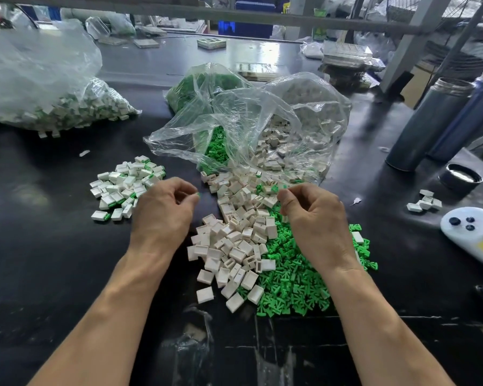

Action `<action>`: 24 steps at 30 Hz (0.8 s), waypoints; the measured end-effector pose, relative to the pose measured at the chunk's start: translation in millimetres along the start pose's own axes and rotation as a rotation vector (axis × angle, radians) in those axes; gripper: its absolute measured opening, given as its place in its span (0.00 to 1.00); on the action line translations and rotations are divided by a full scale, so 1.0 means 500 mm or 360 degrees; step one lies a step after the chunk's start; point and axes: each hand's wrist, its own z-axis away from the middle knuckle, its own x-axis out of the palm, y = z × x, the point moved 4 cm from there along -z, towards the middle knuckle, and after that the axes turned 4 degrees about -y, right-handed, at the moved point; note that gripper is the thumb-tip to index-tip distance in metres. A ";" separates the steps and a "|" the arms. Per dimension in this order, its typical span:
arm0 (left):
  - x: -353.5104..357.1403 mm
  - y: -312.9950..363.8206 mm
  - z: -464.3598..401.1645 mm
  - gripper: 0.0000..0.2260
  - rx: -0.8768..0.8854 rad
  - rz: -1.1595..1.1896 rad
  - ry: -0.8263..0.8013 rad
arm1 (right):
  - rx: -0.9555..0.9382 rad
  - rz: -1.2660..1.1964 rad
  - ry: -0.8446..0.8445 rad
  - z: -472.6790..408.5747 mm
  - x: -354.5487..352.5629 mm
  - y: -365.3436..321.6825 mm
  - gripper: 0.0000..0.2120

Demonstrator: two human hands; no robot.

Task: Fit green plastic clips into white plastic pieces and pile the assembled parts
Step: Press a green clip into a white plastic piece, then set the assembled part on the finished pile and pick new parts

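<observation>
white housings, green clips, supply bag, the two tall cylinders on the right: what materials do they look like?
White housings: moulded plastic, matte, crisp hollow edges.
Green clips: moulded plastic, slight sheen, uniform colour.
Supply bag: thin clear film, crinkled and glossy.
Tall cylinders: probably brushed metal, judging by soft vertical highlights; coated plastic is possible.

A factory assembly bench: bulk bags of plastic parts (53,107) beyond the fingers, metal racking (413,43) behind.

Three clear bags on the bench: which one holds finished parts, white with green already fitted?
The big bag on the far left. Its white pieces show green edges; the middle bag holds only green clips, the right one plain white pieces.
</observation>
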 end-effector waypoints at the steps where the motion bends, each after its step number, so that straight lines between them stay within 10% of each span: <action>1: -0.006 -0.011 -0.007 0.02 -0.0061 -0.0065 0.0039 | 0.0017 0.0053 -0.0004 -0.001 -0.003 0.003 0.12; 24: -0.035 -0.037 -0.026 0.07 -0.0164 -0.0456 0.0245 | 0.0376 0.0466 -0.0380 -0.016 -0.065 0.044 0.03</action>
